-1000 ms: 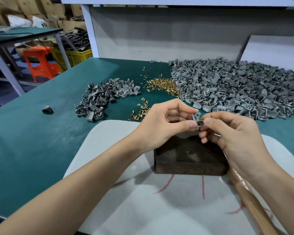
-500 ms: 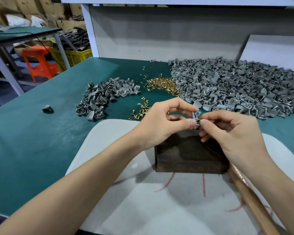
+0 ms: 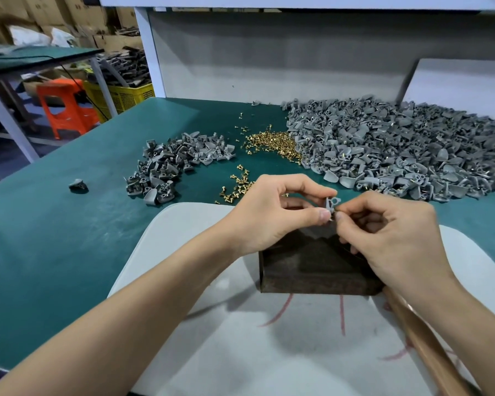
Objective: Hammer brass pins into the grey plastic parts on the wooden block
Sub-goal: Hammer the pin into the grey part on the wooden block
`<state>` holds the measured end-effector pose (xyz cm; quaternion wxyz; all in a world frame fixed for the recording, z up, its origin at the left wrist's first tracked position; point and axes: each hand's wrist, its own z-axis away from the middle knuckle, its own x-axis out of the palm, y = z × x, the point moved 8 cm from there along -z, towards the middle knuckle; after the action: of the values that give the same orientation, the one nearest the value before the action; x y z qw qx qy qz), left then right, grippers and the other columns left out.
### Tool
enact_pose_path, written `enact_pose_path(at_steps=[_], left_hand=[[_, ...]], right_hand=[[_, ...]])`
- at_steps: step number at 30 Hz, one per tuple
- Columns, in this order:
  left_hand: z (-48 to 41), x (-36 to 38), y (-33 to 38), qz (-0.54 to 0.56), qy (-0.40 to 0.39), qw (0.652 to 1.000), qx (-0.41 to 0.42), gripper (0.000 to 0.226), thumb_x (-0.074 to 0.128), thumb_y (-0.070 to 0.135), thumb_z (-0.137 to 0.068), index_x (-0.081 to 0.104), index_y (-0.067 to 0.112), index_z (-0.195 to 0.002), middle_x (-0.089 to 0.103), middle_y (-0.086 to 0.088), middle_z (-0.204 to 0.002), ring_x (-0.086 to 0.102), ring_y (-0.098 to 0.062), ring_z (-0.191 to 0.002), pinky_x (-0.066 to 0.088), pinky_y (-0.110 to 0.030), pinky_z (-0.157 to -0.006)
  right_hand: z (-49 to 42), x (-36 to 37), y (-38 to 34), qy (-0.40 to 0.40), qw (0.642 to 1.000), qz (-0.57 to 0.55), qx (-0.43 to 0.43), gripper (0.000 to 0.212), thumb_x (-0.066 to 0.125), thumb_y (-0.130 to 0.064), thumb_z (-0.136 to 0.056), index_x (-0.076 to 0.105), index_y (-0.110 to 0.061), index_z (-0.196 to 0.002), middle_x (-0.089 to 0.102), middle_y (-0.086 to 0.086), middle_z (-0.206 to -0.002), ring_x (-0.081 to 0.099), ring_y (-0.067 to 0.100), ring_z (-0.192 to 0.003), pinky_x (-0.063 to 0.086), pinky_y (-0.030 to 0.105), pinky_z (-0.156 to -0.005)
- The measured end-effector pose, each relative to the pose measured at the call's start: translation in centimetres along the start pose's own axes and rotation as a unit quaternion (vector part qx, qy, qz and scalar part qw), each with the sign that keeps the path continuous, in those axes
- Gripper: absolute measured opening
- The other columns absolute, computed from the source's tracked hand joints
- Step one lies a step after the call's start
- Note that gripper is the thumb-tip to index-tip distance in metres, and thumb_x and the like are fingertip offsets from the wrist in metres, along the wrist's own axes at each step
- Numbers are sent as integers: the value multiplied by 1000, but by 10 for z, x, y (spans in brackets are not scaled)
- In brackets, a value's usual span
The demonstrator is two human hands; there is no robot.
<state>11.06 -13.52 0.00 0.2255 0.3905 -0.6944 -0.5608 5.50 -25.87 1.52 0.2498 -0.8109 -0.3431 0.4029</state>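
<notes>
Left hand [image 3: 272,212] and right hand [image 3: 389,232] pinched one grey plastic part [image 3: 332,203] above the wooden block [image 3: 312,270]: apparently pin-fitting; next, seating it for hammering.

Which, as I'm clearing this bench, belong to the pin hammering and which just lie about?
In the job: grey part pinched by left hand and right hand; wooden block; brass pins; heap of grey parts; wooden handle, likely the hammer's.
Lying about: orange stool; yellow crate; cardboard boxes.
</notes>
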Motion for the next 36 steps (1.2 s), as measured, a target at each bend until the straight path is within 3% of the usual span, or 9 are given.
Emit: enact_pose_path(at_steps=[5,17,30,36], left_hand=[[1,0,3,-4,2,1000,12,31,66,-8,-80,65,13,-102,67,-1,-84,64,-3,-74,52,-17,-76],[1,0,3,-1,0,1000,4,32,65,-9,-80,64,12,-105,68,-1,-84,66,-2,-74,51,-15,-75],[2,0,2,0,6,1000,5,30,67,-7,-80,65,14,-102,68,-1,-85,66,-4,-76,51,-16,-77],[3,2,3,-1,8,1000,4,30,67,-8,-79,65,10,-103,67,-4,-85,64,-5,-76,53,-17,-77]], right_hand=[[-1,2,2,-16,999,-40,11,20,69,-2,-76,66,-19,-65,63,4,-52,58,15,-40,51,36,-46],[-1,6,5,-51,996,-64,19,25,67,0,-80,66,-21,-68,66,1,-57,55,11,-39,47,18,-45],[-1,1,0,-39,997,-55,34,20,68,-3,-78,67,-19,-67,63,5,-51,56,15,-38,48,25,-43],[-1,2,1,-44,997,-44,39,20,68,-3,-77,66,-19,-65,63,2,-51,55,11,-37,46,18,-42]])
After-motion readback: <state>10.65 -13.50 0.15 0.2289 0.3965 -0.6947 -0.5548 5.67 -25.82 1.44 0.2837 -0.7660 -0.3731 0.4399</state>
